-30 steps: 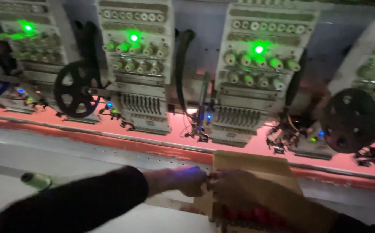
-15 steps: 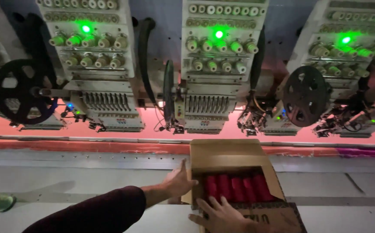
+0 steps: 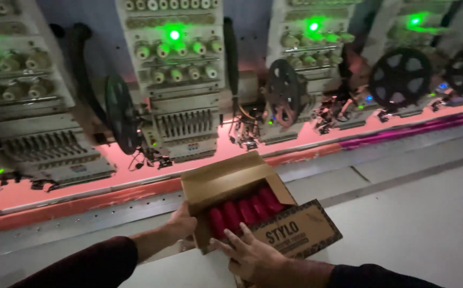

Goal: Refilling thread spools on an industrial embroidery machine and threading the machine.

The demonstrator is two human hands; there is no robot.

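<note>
The left hand point(image 3: 181, 224) gripped the open cardboard box point(image 3: 231, 184) at nine o'clock; the right hand point(image 3: 247, 253), fingers spread, rested at six by red thread spools point(image 3: 242, 210), unpacking seemingly underway.

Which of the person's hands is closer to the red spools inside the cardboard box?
Right. The right hand has its fingertips at the red spools from the front of the cardboard box; the left hand grips the box's outer left side, with the wall between.

The scene is dim, lit mostly by green lamps point(image 3: 174, 34) and a pink-red glow along the machine bed point(image 3: 82, 186). The table point(image 3: 429, 213) looks grey and flat. Everything is soft with slight motion blur, and lines tilt toward the edges.
</note>
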